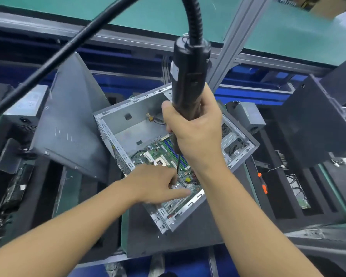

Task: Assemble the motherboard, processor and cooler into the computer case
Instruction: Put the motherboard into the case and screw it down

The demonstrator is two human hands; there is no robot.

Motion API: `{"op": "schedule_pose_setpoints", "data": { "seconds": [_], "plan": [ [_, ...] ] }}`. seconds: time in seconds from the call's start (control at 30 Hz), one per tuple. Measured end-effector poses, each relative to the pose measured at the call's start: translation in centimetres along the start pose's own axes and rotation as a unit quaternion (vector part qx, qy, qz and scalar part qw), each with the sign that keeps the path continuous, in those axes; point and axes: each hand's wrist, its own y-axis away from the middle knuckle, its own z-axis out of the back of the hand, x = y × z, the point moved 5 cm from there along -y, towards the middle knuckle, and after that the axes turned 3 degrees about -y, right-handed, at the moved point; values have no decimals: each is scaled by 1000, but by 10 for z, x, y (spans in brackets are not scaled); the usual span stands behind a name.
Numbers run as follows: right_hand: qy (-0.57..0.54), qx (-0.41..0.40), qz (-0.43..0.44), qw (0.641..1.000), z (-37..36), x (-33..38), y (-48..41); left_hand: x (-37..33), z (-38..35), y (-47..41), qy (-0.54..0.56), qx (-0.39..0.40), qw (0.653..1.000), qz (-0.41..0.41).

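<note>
Driving a board screw is the step judged in hand. Right hand (196, 134) wraps the black screwdriver (188, 76) low on its barrel, fingers fully curled round it. Its bit (178, 162) points down at the motherboard (154, 150). Left hand (154, 182) rests on the board at 8 o'clock of the bit tip, index finger straight toward 4 o'clock and remaining fingers curled close to the tip. Whether they pinch a screw or the bit cannot be told. The motherboard lies flat inside the open case (116, 116), filling its 5 o'clock half, with bare case floor at 11 o'clock. The socket (159, 162) shows at 10 o'clock of the tip, with no cooler on it. Hold the driver square to the board. Seat the bit fully in the screw head before triggering. Steady the tip with the left fingers, then clear them. Press lightly, because a slipped bit would likely gouge traces. Let the cable (68, 48) hang slack so it cannot pull the driver off axis.
</note>
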Motion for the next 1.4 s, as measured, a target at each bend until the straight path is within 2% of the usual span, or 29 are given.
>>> {"op": "schedule_pose_setpoints", "data": {
  "seconds": [0.07,0.17,0.27,0.33,0.53,0.67,0.9,1.17,1.23,1.3,1.37,1.4],
  "plan": [
    [-2,4,2,1000,0,3,3,-9,-6,2,-52,35,998,-5],
    [-3,15,10,1000,0,11,3,-41,-26,7,-42,52,996,-53],
    [2,23,18,1000,2,16,4,-56,-36,9,-88,14,994,-69],
    [5,25,18,1000,4,16,6,-52,-34,11,-107,-9,991,-76],
    [-11,21,3,1000,5,4,12,-14,-33,39,-154,3,984,-90],
    [-58,19,-26,998,-8,-11,16,14,-28,61,-194,-12,976,-98],
    [-97,26,-66,993,-29,-32,23,37,-34,94,-148,-17,984,-96],
    [-112,62,-106,986,-57,-52,34,61,-44,122,-155,7,982,-111],
    [-119,75,-107,984,-64,-55,36,65,-40,126,-127,3,986,-109],
    [-125,84,-108,983,-72,-59,39,72,-21,133,-52,-48,992,-108],
    [-126,91,-113,981,-80,-63,42,87,-3,146,42,-175,977,-110],
    [-127,95,-118,980,-85,-66,43,97,3,153,84,-243,963,-83]
  ]
}}
